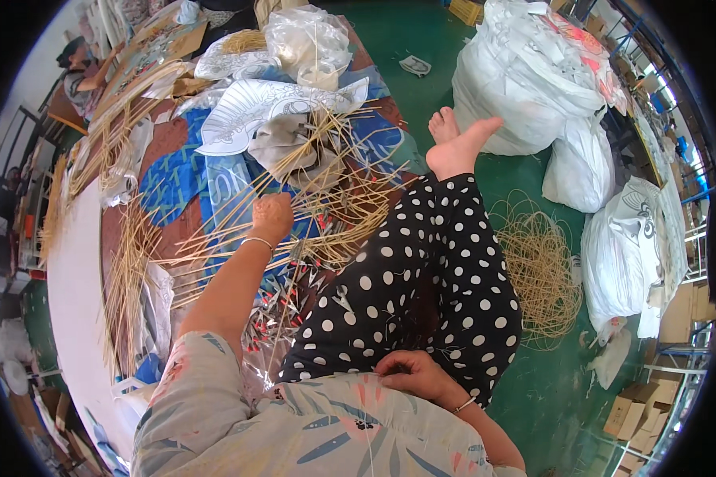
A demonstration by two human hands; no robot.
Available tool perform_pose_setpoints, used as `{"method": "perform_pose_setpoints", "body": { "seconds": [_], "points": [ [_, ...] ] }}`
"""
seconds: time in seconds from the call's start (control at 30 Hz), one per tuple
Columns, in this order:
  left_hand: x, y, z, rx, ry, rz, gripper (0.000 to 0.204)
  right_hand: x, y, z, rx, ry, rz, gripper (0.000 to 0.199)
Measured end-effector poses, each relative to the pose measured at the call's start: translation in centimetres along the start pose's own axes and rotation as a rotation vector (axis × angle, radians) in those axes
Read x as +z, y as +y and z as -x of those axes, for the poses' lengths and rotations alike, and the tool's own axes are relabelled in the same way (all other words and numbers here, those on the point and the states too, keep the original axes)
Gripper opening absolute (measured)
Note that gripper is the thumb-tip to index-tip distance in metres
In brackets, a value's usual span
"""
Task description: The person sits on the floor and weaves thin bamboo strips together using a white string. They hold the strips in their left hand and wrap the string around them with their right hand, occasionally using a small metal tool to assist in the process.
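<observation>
My left hand (272, 215) reaches out over a scattered pile of thin bamboo sticks (326, 199) on the worktable (75, 302); its fingers are curled down among the sticks, and whether it grips one I cannot tell. My right hand (410, 372) rests closed against my lap, beside my polka-dot trouser leg (429, 278), with nothing visible in it. My bare feet (457, 143) stick out over the green floor. A white printed kite sheet (254, 111) lies beyond the sticks.
Long bamboo strips (127, 262) lie along the table's left. Small red-tipped pieces (282, 306) sit near my knee. Large white bags (525, 79) stand at right, a coil of thin cane (541, 270) lies on the floor, and another person (79, 71) works far left.
</observation>
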State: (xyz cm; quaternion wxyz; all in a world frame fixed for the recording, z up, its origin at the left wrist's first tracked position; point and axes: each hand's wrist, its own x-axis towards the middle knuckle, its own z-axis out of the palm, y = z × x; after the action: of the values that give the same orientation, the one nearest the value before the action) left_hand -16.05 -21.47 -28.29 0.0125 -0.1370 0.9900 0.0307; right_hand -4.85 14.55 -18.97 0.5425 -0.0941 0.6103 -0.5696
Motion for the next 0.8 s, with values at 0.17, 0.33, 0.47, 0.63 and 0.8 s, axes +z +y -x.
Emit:
{"method": "perform_pose_setpoints", "body": {
  "seconds": [0.17, 0.33, 0.47, 0.63, 0.8],
  "points": [
    [0.2, -0.7, 0.3, 0.060, 0.116, 0.068, 0.015, -0.2, 0.2, -0.4, 0.027, 0.000, -0.014, 0.018],
    [0.2, 0.7, -1.1, 0.042, -0.019, 0.035, 0.015, -0.2, -0.1, -0.3, 0.044, 0.027, -0.018, 0.018],
    [-0.4, 1.6, -1.1, 0.027, -0.016, 0.148, 0.017, -0.3, 0.1, -0.4, 0.035, 0.038, -0.012, 0.017],
    [-0.7, 0.8, -0.4, 0.178, -0.018, 0.263, 0.017, -0.3, 0.0, -0.6, 0.015, 0.039, -0.019, 0.016],
    [-1.5, 2.5, 2.5, 0.084, 0.043, 0.398, 0.029, -0.4, 0.5, -0.7, 0.015, 0.043, -0.048, 0.017]
  ]
}}
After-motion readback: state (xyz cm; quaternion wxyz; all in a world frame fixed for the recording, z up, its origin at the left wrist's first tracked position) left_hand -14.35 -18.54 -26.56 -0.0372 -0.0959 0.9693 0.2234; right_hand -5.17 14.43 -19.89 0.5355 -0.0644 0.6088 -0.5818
